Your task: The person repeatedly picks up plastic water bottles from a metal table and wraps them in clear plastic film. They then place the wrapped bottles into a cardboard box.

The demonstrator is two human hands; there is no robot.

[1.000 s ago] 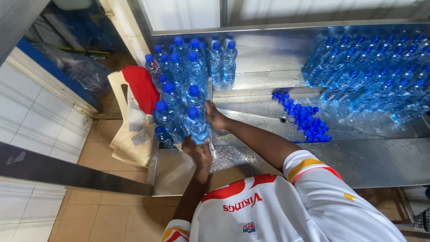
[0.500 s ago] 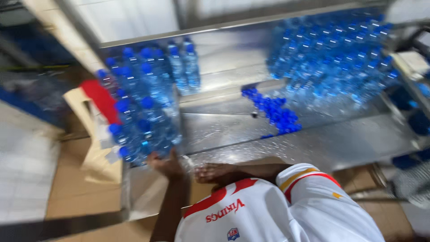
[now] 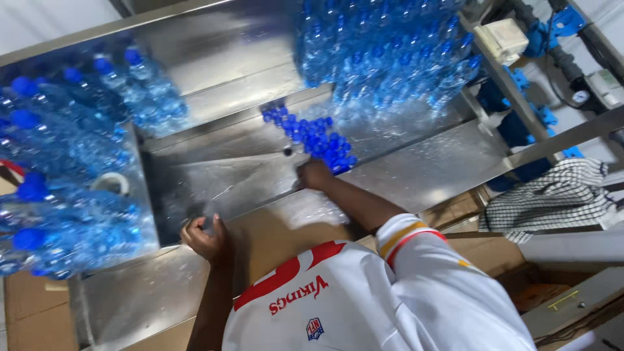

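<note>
My right hand (image 3: 314, 174) reaches across the wet steel table (image 3: 429, 169) to the near edge of a heap of loose blue caps (image 3: 311, 135). Its knuckles face up and its fingers are hidden, so a grip cannot be made out. My left hand (image 3: 205, 237) rests with curled fingers on the table's front ledge, with nothing visible in it. It lies just right of a packed group of capped water bottles (image 3: 58, 162). A big mass of clear bottles (image 3: 383, 58) lies at the back of the table beyond the caps.
A white ring (image 3: 110, 183) sits among the capped bottles. A checkered cloth (image 3: 559, 195) hangs at the right, below blue pipe fittings (image 3: 526, 39) and a steel frame. Cardboard (image 3: 546, 286) lies under the table at the lower right.
The view has swung to the right and tilted. My right hand left the capped bottles and moved right to the cap heap. My left hand let go of the bottles and dropped to the ledge.
</note>
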